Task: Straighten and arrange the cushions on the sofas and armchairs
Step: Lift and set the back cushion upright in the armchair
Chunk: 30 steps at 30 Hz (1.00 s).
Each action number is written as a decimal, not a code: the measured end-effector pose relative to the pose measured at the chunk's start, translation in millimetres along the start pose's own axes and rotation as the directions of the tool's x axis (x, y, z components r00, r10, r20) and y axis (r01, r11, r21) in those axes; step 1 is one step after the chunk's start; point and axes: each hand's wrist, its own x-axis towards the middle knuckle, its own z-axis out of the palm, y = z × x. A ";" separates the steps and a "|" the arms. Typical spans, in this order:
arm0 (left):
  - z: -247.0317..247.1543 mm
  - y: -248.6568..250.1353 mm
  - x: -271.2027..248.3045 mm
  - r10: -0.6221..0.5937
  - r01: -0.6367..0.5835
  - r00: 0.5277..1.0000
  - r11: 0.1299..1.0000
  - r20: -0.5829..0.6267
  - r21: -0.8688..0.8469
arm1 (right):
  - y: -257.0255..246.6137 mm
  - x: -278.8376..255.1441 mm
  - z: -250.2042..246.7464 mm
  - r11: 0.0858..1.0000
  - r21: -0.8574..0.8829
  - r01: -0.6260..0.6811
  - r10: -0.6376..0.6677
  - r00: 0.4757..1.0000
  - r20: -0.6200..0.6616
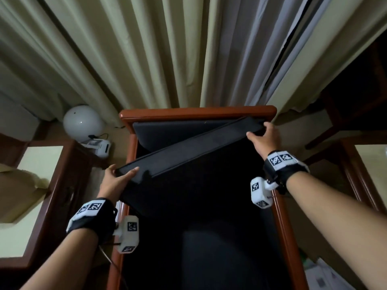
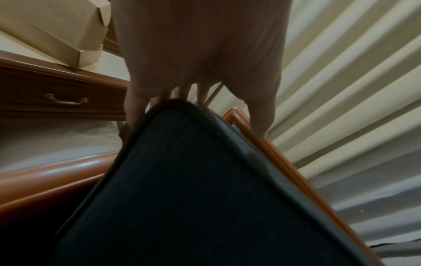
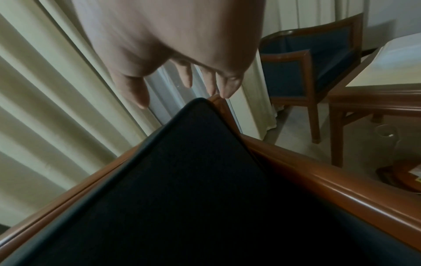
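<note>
A dark flat cushion (image 1: 188,153) (image 2: 193,180) (image 3: 182,180) lies tilted across a wooden-framed armchair (image 1: 196,111), low at the left and high at the right. My left hand (image 1: 123,171) (image 2: 182,93) grips its lower left corner, thumb on top and fingers curled behind. At the upper right corner, by the chair's back rail, is my right hand (image 1: 258,130) (image 3: 187,97); its fingers are spread and fairly straight, their tips at the corner. A dark back cushion (image 1: 167,130) stands against the backrest behind. The seat below is in deep shadow.
Pleated curtains (image 1: 167,49) hang right behind the chair. On the left are a side table with a drawer (image 2: 66,100), a cardboard box (image 1: 21,185), a white globe lamp (image 1: 82,122) and a small white device (image 1: 100,146). To the right stand another table (image 1: 368,164) and a blue-seated chair (image 3: 307,72).
</note>
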 end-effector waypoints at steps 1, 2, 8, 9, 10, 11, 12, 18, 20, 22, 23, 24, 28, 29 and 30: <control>3.7 -1.8 -2.1 0.003 -0.003 1.000 1.000 -0.013 -0.001 | -0.8 9.7 0.3 1.000 -0.007 -0.014 0.014 1.000 -0.006; 6.5 -6.1 -4.1 0.011 -0.012 0.999 1.000 -0.036 -0.020 | -1.3 19.1 1.3 1.000 -0.008 -0.028 0.028 1.000 -0.006; 18.8 -21.3 -33.8 -0.110 0.100 0.994 0.930 -0.007 -0.355 | 13.5 48.5 3.7 0.971 0.187 -0.145 0.119 0.982 0.146; 20.4 -23.6 -36.8 -0.153 0.153 0.988 0.900 0.033 -0.408 | 25.1 54.3 5.2 0.960 0.237 -0.149 0.117 0.983 0.144; 21.9 -24.7 -39.2 -0.171 0.179 0.984 0.879 0.059 -0.441 | 34.7 56.2 4.7 0.951 0.273 -0.146 0.112 0.984 0.136; 22.8 -24.1 -40.3 -0.165 0.179 0.984 0.871 0.070 -0.458 | 42.2 54.9 2.7 0.943 0.302 -0.142 0.108 0.986 0.127; 23.5 -23.0 -39.8 -0.149 0.163 0.987 0.871 0.066 -0.464 | 50.0 51.9 0.2 0.931 0.332 -0.150 0.119 0.987 0.112; 31.0 13.8 -32.8 -0.008 0.037 0.998 0.898 0.068 -0.439 | 74.1 32.2 -16.5 0.823 0.526 -0.214 0.197 0.976 0.090; 29.4 27.1 -31.2 0.040 -0.003 0.996 0.902 0.078 -0.433 | 75.6 33.7 -17.3 0.793 0.568 -0.220 0.212 0.974 0.080; 29.2 36.5 -34.1 0.090 -0.045 0.992 0.901 0.084 -0.432 | 73.1 32.8 -20.7 0.776 0.589 -0.226 0.225 0.971 0.076; 29.8 40.4 -36.3 0.120 -0.068 0.989 0.895 0.092 -0.440 | 73.1 30.6 -23.7 0.767 0.599 -0.229 0.237 0.969 0.068; 30.4 45.2 -39.1 0.151 -0.090 0.983 0.889 0.101 -0.448 | 75.5 29.6 -26.8 0.758 0.611 -0.228 0.246 0.968 0.055; 32.4 70.5 -34.7 0.219 -0.132 0.967 0.868 0.130 -0.479 | 84.5 23.3 -29.6 0.712 0.669 -0.214 0.275 0.961 0.015; 33.2 78.2 -28.5 0.217 -0.129 0.968 0.864 0.128 -0.487 | 81.0 20.2 -27.7 0.711 0.674 -0.200 0.270 0.963 0.001; 34.1 85.2 -19.1 0.208 -0.120 0.969 0.864 0.130 -0.489 | 77.0 20.1 -24.1 0.719 0.671 -0.182 0.258 0.966 -0.014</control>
